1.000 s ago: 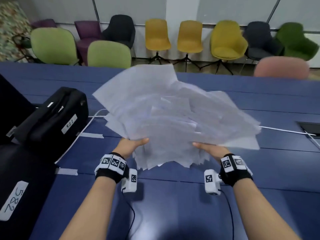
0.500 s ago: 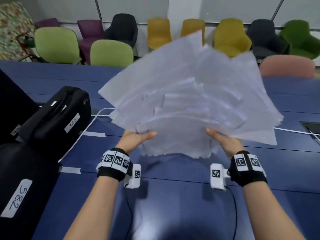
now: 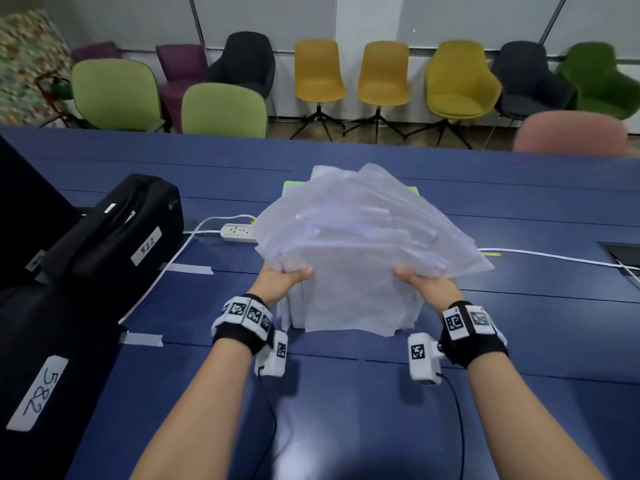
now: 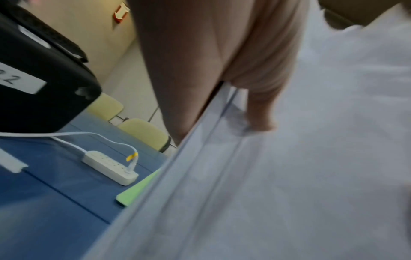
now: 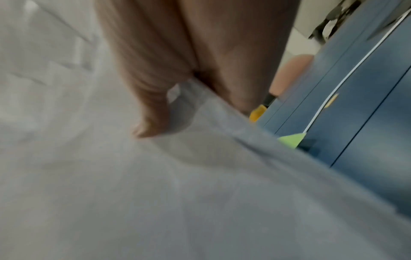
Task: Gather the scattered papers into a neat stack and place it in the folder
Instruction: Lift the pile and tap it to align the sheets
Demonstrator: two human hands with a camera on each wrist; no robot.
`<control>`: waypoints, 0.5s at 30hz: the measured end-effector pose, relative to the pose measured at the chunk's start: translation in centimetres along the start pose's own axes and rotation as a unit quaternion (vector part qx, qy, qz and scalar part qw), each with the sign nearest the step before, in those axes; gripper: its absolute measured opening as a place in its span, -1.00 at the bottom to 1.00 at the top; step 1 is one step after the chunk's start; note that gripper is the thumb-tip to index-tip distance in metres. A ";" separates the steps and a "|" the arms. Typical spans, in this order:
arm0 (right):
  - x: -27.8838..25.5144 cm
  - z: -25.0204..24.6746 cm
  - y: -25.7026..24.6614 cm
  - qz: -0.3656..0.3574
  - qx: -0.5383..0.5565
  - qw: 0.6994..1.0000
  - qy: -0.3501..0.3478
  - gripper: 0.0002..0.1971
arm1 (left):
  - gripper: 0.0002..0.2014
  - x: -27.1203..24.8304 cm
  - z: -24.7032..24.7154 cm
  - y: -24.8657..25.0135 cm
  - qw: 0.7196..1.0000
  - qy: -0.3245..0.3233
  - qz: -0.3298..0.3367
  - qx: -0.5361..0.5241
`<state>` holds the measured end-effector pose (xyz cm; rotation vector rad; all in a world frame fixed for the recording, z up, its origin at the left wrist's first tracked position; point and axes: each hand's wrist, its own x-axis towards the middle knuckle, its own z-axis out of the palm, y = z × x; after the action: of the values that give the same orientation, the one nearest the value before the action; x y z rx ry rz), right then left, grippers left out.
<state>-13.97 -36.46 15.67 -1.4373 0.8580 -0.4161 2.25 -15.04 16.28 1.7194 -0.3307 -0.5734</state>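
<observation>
The papers (image 3: 363, 251) have dropped from in front of the chairs to mid-frame over the table (image 3: 346, 410). Two hands grip one uneven sheaf: left hand (image 3: 282, 282) and right hand (image 3: 427, 287), thumbs on top, fingers hidden beneath. One green folder (image 3: 289, 187) peeks out behind, mostly covered; the sheets blur beyond counting.

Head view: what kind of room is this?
Probably an office meeting room. A long blue table carries a power strip, a row of mixed-colour chairs lines the far wall, and two black cases with numbered labels sit on the left.
</observation>
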 end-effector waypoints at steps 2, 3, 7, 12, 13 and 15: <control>0.1 1.0 -0.7 -0.034 -0.016 0.998 0.049 -0.53 | -0.53 0.0 0.9 0.6 0.999 0.037 0.013 -0.034; -0.1 1.2 -1.4 -0.048 -0.014 0.997 0.058 -0.51 | -0.54 0.0 1.0 1.0 0.998 0.042 0.021 -0.049; -1.4 -0.2 -3.8 -0.096 0.029 0.994 0.048 -0.67 | -0.70 -0.8 -1.2 2.0 0.997 -0.001 0.053 -0.058; -1.5 -1.9 -1.9 -0.061 -0.059 0.994 -0.074 -0.58 | -0.72 -1.0 -2.4 -0.3 0.996 -0.086 -0.011 -0.015; -1.3 -1.8 -0.8 -0.047 -0.073 0.993 -0.085 -0.50 | -0.67 -0.7 -2.6 -1.2 0.994 -0.103 -0.024 -0.011; -1.0 -1.8 0.7 -0.031 -0.084 0.994 -0.068 -0.44 | -0.52 -0.1 -2.9 -2.5 0.992 -0.123 -0.015 -0.028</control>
<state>-16.07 -36.88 15.44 -1.6320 0.7535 -0.2948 3.58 -12.01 14.30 1.6037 -0.4605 -0.8126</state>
